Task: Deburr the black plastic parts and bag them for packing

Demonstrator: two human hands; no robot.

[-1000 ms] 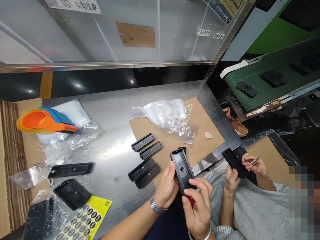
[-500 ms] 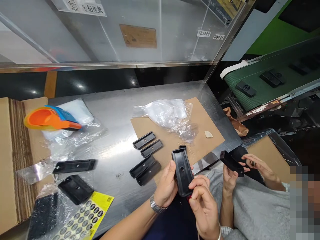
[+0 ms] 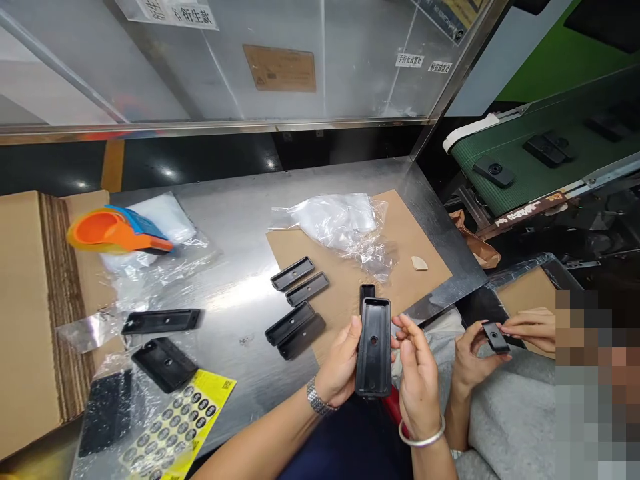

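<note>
My left hand (image 3: 341, 363), with a metal watch at the wrist, grips a long black plastic shell (image 3: 373, 373) by its left side. The shell is hollow, faces me, stands nearly upright and has a small hole in its middle. My right hand (image 3: 417, 380), wearing a bangle, is at the shell's right edge with fingers loosely extended; whether the fingertips touch it is unclear. Another black piece (image 3: 367, 291) shows partly behind the held shell. Several similar black shells (image 3: 293, 273) lie to the left, by the edge of a cardboard sheet (image 3: 420, 233).
Clear plastic bags (image 3: 335, 220) lie on the cardboard. On the left are an orange scoop-like item (image 3: 103, 230), a yellow sticker sheet (image 3: 200, 407) and stacked cardboard (image 3: 25, 300). A co-worker's hands (image 3: 473, 357) hold a small black part at right, below a green conveyor (image 3: 510, 147).
The held shell has turned more upright. My right hand has shifted from its lower right edge up along its side, fingers loosened. The co-worker has turned their black part.
</note>
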